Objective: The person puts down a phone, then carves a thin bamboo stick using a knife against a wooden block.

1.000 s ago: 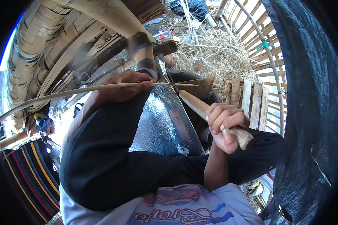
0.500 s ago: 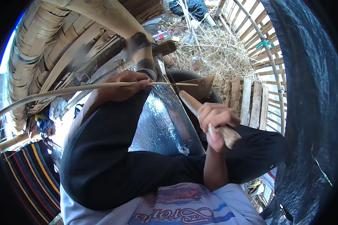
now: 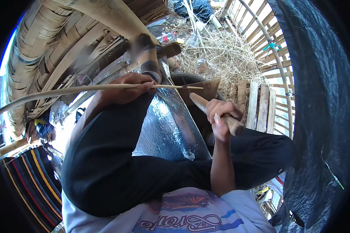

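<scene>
L hand [image 3: 131, 88] grips long, pale, thin wooden strip [image 3: 74, 90] above black-trousered leg [image 3: 105, 143], long axis L–R (left part bows nearer), tip right; R hand [image 3: 224, 114] clenched round brown wooden-handled knife [image 3: 198, 101], blade pointing far-left, nr tip.

Long pale strip [image 3: 81, 89], bowed at one end, slanted wooden-handled knife [image 3: 199, 102], blade [image 3: 185, 82] crossing it.

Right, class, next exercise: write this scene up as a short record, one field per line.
left hand: grips long pale strip
right hand: grips wooden-handled knife
left hand position
right hand position
strip: curved, tip pointing right
knife: thin blade crossing strip near its tip
ground beyond: straw
lower left: striped cloth
</scene>
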The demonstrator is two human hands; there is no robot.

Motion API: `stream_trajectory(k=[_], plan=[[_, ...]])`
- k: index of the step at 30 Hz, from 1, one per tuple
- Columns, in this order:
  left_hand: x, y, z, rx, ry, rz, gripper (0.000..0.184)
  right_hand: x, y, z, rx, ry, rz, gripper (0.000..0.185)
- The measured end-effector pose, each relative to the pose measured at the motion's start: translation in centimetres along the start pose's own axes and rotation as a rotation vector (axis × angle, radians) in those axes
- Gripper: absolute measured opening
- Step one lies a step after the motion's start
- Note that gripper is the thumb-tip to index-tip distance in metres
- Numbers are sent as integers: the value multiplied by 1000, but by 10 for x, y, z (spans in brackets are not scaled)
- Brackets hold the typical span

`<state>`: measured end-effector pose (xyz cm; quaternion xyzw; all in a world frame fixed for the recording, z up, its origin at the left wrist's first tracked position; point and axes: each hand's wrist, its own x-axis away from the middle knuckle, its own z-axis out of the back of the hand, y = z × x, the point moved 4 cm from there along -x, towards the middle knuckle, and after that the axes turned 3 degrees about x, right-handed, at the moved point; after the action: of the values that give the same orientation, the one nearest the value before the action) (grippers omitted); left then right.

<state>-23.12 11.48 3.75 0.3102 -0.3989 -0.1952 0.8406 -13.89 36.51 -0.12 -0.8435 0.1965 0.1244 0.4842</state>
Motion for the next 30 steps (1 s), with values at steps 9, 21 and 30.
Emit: stream_trajectory(k=[9,21,30], plan=[[0,-1,3,19,2,10,30,7,23,37,207,103,-141,13],[-3,-6,1,32,19,-3,31,-3,-7,18,-62,78,29,18],[-1,-4,0,58,12,-23,31,11,38,40,294,21,-168,13]])
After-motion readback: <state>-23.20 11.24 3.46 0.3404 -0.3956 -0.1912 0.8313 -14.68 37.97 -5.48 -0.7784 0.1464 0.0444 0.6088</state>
